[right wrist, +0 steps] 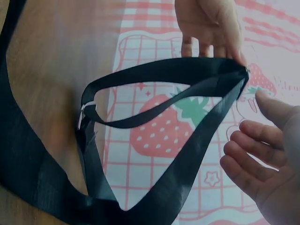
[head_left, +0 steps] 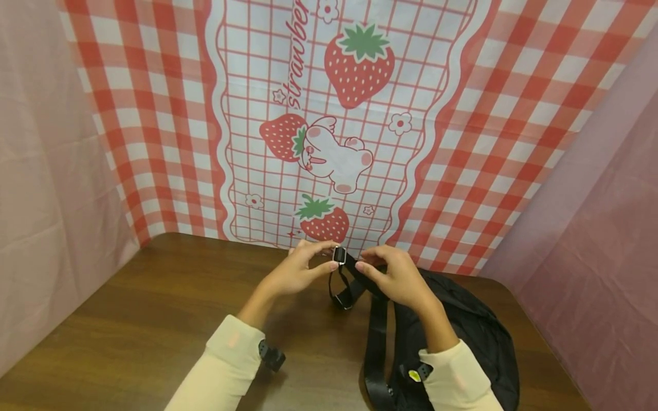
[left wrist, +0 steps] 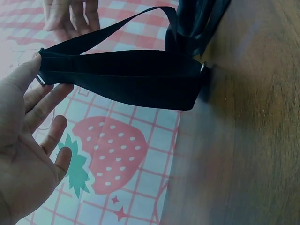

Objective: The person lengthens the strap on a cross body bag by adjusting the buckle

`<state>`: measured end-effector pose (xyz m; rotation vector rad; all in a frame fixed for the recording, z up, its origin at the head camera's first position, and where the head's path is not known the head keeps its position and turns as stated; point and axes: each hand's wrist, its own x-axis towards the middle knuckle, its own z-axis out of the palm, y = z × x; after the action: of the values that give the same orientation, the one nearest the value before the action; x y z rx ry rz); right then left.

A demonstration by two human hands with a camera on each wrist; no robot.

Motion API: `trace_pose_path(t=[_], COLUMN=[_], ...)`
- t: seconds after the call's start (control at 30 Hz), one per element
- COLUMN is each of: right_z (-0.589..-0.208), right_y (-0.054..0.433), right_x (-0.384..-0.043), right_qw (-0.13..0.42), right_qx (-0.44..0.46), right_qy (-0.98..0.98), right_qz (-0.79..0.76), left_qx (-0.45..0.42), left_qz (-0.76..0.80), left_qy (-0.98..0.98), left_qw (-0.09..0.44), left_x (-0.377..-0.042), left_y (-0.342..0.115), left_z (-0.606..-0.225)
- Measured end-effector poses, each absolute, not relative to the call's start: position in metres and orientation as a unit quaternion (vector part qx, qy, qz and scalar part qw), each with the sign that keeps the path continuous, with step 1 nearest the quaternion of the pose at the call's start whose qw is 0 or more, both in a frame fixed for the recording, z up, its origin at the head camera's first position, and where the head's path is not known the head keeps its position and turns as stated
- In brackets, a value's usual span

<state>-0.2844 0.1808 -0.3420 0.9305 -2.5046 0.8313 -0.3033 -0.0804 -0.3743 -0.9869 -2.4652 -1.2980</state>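
My left hand (head_left: 294, 269) pinches a metal slider buckle (head_left: 339, 255) on a black strap (right wrist: 185, 173), thumb on one side and fingertips on the other. The strap runs from this buckle back toward a black bag (head_left: 475, 328) on the right. A looped part of it sags under the buckle and passes through a second metal ring (right wrist: 81, 116). Close to the strap's right side, my right hand (head_left: 398, 278) has its fingers loosely bent. In the right wrist view those fingers (right wrist: 253, 161) stand apart from the strap and hold nothing.
The bag lies partly under my right forearm on a brown wooden table (head_left: 154, 319). Another wide strap (head_left: 377, 348) hangs down its left side. A checkered strawberry cloth (head_left: 319, 137) rises behind the table, with pink curtains (head_left: 591, 240) at both sides.
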Motion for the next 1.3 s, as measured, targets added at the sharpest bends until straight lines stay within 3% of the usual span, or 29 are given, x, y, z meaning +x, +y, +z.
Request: trace_pose_path(t=[0.8, 1.3], right_z=[-0.342, -0.341], right_y=[0.174, 0.177], right_x=[-0.281, -0.281], right_qw=[0.148, 0.181], right_qx=[0.378, 0.401], right_qy=[-0.873, -0.865], right_qz=[0.27, 0.242], left_qx=[-0.366, -0.315], left_qz=[-0.418, -0.435], left_qy=[-0.828, -0.843], left_qw=[0.083, 0.015], left_x=[-0.298, -0.306], left_y=[-0.071, -0.081], left_z=[-0.374, -0.389])
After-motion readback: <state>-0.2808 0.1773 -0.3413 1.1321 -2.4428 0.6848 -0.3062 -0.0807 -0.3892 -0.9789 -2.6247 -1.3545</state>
